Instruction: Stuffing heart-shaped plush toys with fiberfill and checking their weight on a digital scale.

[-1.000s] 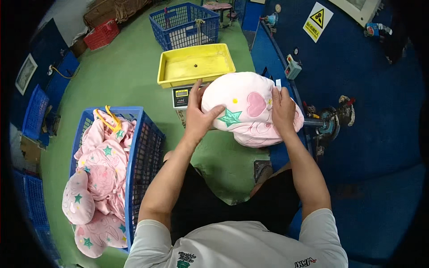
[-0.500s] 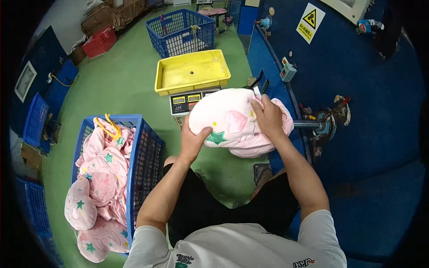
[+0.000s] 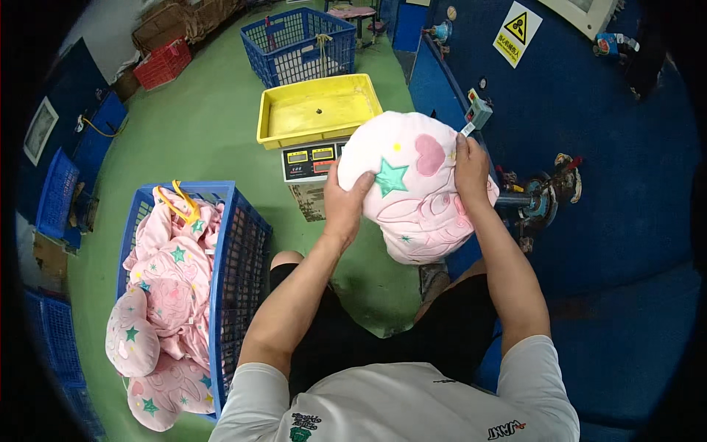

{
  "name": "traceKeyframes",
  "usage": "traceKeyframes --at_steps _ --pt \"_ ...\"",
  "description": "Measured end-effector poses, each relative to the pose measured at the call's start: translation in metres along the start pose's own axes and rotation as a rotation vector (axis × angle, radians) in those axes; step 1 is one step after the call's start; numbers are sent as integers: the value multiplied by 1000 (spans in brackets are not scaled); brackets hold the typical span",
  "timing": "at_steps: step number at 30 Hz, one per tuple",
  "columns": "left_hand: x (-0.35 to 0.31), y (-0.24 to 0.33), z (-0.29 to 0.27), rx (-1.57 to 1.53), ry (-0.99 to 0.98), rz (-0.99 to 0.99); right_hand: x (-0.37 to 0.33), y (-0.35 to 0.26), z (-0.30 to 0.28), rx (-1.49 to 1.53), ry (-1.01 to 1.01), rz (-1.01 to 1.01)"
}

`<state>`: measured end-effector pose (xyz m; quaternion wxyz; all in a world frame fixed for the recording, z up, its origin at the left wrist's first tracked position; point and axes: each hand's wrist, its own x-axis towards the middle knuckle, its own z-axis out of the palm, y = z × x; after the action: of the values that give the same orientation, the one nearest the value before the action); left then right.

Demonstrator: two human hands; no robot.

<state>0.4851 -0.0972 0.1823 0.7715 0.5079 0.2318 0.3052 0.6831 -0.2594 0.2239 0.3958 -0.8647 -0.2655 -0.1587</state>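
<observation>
Between my two hands is a plump pale pink plush cushion with a green star, a darker pink heart and stitched outlines. My left hand clasps its left edge, thumb on the front beside the star. On the right edge, next to a small white tag, my right hand grips the fabric. Behind the cushion's lower right side a short metal pipe sticks out from the blue machine; whether the cushion's fabric still touches it is hidden.
At my left stands a blue crate heaped with pink plush pieces, some hanging over its side. Ahead, a yellow tray rests on a weighing scale. Beyond it is another blue crate. A blue machine panel walls off the right.
The cushion has been tipped up, its star and heart now facing me more fully. Its top is higher, and both hands have shifted right, the left one also upward.
</observation>
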Motion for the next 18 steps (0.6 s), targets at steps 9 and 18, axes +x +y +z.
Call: traceKeyframes --at_steps 9,18 --pt "-31 -67 -33 -124 63 168 -9 -31 14 50 -119 -70" --pt "-43 -59 -19 269 -123 128 0 -42 24 126 5 111"
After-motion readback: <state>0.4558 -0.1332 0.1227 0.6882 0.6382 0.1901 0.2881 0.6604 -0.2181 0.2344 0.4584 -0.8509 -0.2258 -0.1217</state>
